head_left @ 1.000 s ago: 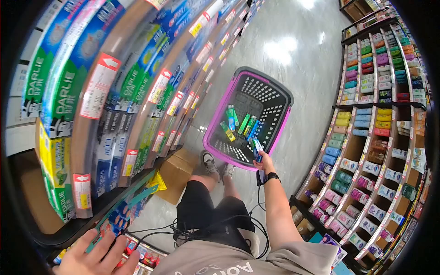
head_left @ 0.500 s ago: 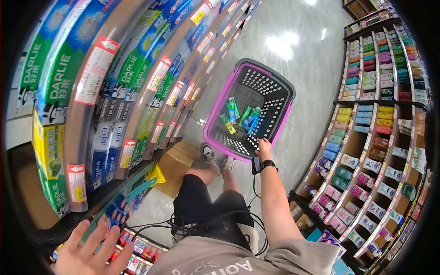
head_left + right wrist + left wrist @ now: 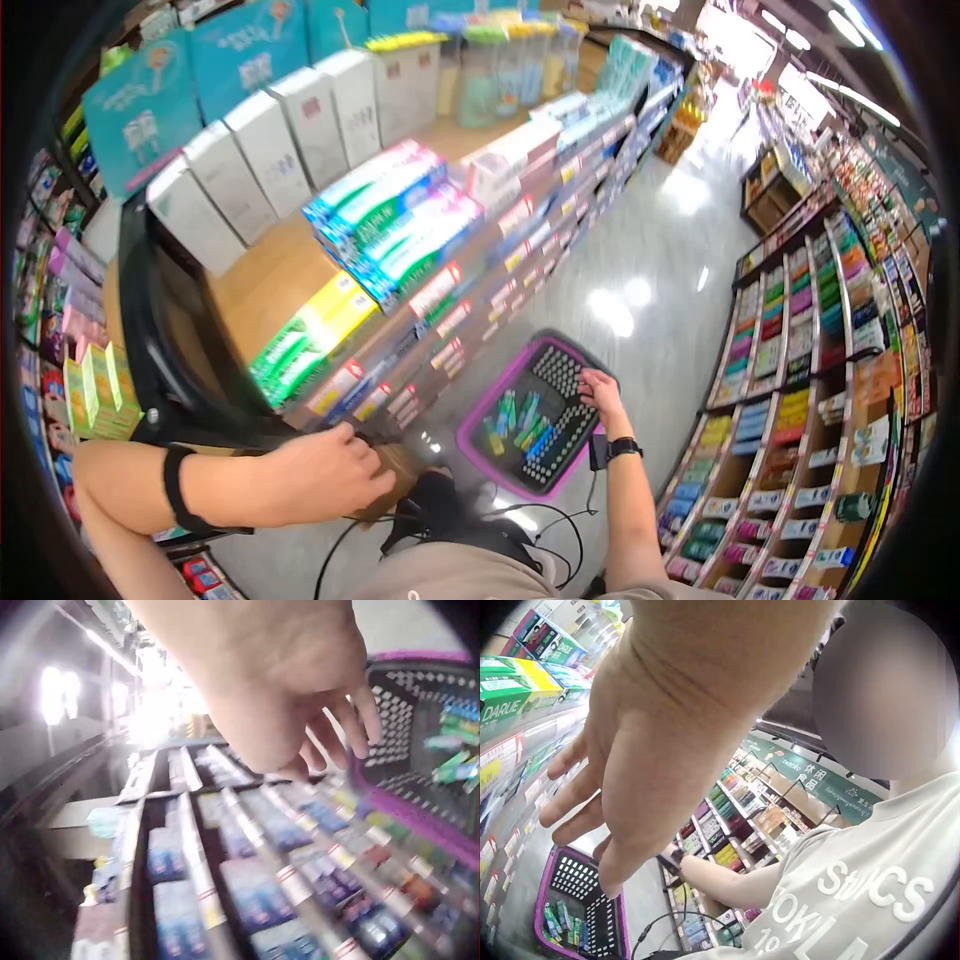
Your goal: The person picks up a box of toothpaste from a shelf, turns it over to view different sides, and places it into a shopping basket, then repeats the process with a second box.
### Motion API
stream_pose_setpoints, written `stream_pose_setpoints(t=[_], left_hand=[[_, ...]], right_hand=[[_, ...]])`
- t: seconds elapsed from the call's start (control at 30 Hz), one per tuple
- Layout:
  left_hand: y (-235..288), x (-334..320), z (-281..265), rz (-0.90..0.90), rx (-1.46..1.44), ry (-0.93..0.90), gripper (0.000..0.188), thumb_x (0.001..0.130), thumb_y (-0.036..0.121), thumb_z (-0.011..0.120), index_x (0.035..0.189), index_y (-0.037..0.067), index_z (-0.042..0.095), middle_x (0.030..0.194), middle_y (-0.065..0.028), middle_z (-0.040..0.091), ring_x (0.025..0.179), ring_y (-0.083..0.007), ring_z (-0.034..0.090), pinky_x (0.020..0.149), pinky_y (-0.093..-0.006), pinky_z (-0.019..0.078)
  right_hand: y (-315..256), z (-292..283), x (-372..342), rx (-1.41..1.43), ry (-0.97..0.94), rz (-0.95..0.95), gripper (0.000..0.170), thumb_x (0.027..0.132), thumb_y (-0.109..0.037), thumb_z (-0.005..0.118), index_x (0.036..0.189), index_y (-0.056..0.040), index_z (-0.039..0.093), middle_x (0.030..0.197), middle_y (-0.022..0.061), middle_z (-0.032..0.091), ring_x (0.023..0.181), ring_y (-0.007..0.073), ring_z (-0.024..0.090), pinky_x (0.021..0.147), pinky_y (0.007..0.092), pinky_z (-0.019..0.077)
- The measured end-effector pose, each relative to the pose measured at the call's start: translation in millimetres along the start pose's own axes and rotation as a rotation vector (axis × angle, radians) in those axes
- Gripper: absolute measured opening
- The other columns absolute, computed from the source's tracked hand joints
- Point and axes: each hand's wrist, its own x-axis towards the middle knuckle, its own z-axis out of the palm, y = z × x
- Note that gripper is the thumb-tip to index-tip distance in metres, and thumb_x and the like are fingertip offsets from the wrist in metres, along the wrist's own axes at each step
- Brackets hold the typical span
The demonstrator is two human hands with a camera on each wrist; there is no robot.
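Far left: a side rack with yellow-green cartons [image 3: 103, 392] at its near end. Next, the gondola top, a bare wood-toned board [image 3: 235, 305], carrying teal boxes [image 3: 145, 125] behind a row of white boxes [image 3: 300, 130]. Along its aisle edge, DARLIE toothpaste cartons: a yellow-and-green stack [image 3: 312, 338] at the near end, blue-and-green ones [image 3: 405, 225] farther on. Price tags [image 3: 437, 292] line the shelf fronts below.

Left hand [image 3: 335, 478] hangs just near of the yellow-and-green stack, apart from it as far as the view shows; black band [image 3: 180, 488] on the arm. Left wrist view: fingers extended and loosely spread, grip released, nothing held.

Centre: purple-rimmed shopping basket [image 3: 558, 462] on glossy grey floor [image 3: 655, 240], well to the right of the left hand. Toothpaste boxes [image 3: 525, 425], green, blue and some yellow, lie loose inside, toward its left and near part.

Right hand [image 3: 601, 390] at the basket's right rim, boxes below and left of it; contact with rim cannot be told. Fingers loosely bent, grip released, no item in it. Black watch [image 3: 625, 447] on that wrist.

Right: long shelving [image 3: 770, 440] of colourful packs and bottles. Far right, ceiling lights [image 3: 845, 30].
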Motion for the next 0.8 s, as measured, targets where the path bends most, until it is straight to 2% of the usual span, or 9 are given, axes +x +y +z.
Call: stream_pose_setpoints(t=[0.07, 0.17, 0.2, 0.27, 0.33, 0.43, 0.5, 0.7, 0.8], left_hand=[[1, 4, 21, 0.058, -0.025, 0.054, 0.015, 0.095, 0.023, 0.063, 0.104, 0.011, 0.065, 0.088, -0.0027, 0.071, 0.088, -0.0223, 0.072, 0.081, -0.0357, 0.0497], [2, 6, 34, 0.058, -0.063, 0.068, 0.017, 0.095, 0.024, 0.062, 0.104, 0.010, 0.066, 0.090, -0.0058, 0.073, 0.091, -0.0244, 0.074, 0.082, -0.0371, 0.0507], [-3, 9, 36, 0.064, -0.026, 0.002, 0.032, 0.099, 0.039, 0.063, 0.113, 0.010, 0.061, 0.098, -0.0058, 0.071, 0.090, -0.0242, 0.072, 0.079, -0.0391, 0.0513], [-6, 9, 32, 0.017, 0.056, -0.009, 0.031, 0.100, 0.038, 0.063, 0.112, 0.009, 0.062, 0.100, -0.0076, 0.072, 0.092, -0.0249, 0.073, 0.080, -0.0396, 0.0514], [-9, 9, 45, -0.012, 0.149, 0.063, 0.029, 0.100, 0.035, 0.062, 0.111, 0.009, 0.064, 0.100, -0.0112, 0.075, 0.096, -0.0270, 0.074, 0.082, -0.0409, 0.0518], [-11, 17, 42, 0.013, 0.071, -0.077, 0.028, 0.098, 0.034, 0.063, 0.109, 0.009, 0.065, 0.101, -0.0128, 0.076, 0.099, -0.0286, 0.075, 0.085, -0.0426, 0.0526], [-12, 19, 48, 0.014, 0.042, -0.018, 0.027, 0.098, 0.033, 0.063, 0.108, 0.008, 0.066, 0.101, -0.0132, 0.076, 0.101, -0.0306, 0.074, 0.089, -0.0444, 0.0526], [-15, 26, 51, -0.028, -0.069, -0.026, 0.027, 0.095, 0.031, 0.065, 0.108, 0.007, 0.067, 0.100, -0.0135, 0.076, 0.107, -0.0347, 0.073, 0.098, -0.0495, 0.0512], [-17, 26, 44, -0.022, -0.113, -0.071, 0.025, 0.095, 0.029, 0.065, 0.107, 0.007, 0.068, 0.098, -0.0128, 0.076, 0.105, -0.0353, 0.074, 0.097, -0.0526, 0.0518]], right_hand=[[-115, 38, -44, -0.068, -0.086, -0.255, 0.036, 0.106, -0.026, 0.065, 0.134, -0.0033, 0.068, 0.121, 0.0093, 0.075, 0.098, 0.0178, 0.072, 0.084, 0.0323, 0.0579], [-233, 85, -95, -0.238, -0.187, -0.614, 0.035, 0.103, -0.023, 0.071, 0.130, -0.0002, 0.069, 0.114, 0.0102, 0.077, 0.099, 0.0159, 0.071, 0.082, 0.0297, 0.0577], [-265, 104, -114, -0.317, -0.205, -0.706, 0.037, 0.101, -0.021, 0.073, 0.130, -0.0002, 0.069, 0.114, 0.0086, 0.077, 0.102, 0.0150, 0.071, 0.083, 0.0305, 0.0579], [-308, 145, -147, -0.422, -0.233, -0.912, 0.036, 0.099, -0.020, 0.074, 0.129, -0.0013, 0.069, 0.114, 0.0092, 0.077, 0.102, 0.0179, 0.072, 0.085, 0.0322, 0.0577], [-341, 184, -176, -0.570, -0.269, -1.100, 0.037, 0.097, -0.018, 0.075, 0.130, -0.0030, 0.069, 0.117, 0.0104, 0.075, 0.105, 0.0225, 0.071, 0.090, 0.0350, 0.0570], [-375, 236, -205, -0.849, -0.323, -1.358, 0.043, 0.094, -0.015, 0.075, 0.134, -0.0055, 0.066, 0.128, 0.0141, 0.070, 0.116, 0.0311, 0.068, 0.100, 0.0399, 0.0546], [-388, 264, -213, -1.023, -0.343, -1.522, 0.050, 0.092, -0.015, 0.076, 0.139, -0.0059, 0.062, 0.136, 0.0177, 0.065, 0.126, 0.0361, 0.063, 0.106, 0.0418, 0.0523], [-425, 330, -201, -1.301, -0.454, -1.713, 0.072, 0.079, -0.001, 0.071, 0.148, -0.0044, 0.052, 0.152, 0.0195, 0.052, 0.140, 0.0397, 0.051, 0.116, 0.0479, 0.0438], [-440, 354, -190, -1.485, -0.459, -1.695, 0.084, 0.075, 0.000, 0.073, 0.155, -0.0100, 0.047, 0.156, 0.0175, 0.049, 0.146, 0.0380, 0.045, 0.118, 0.0536, 0.0409]])
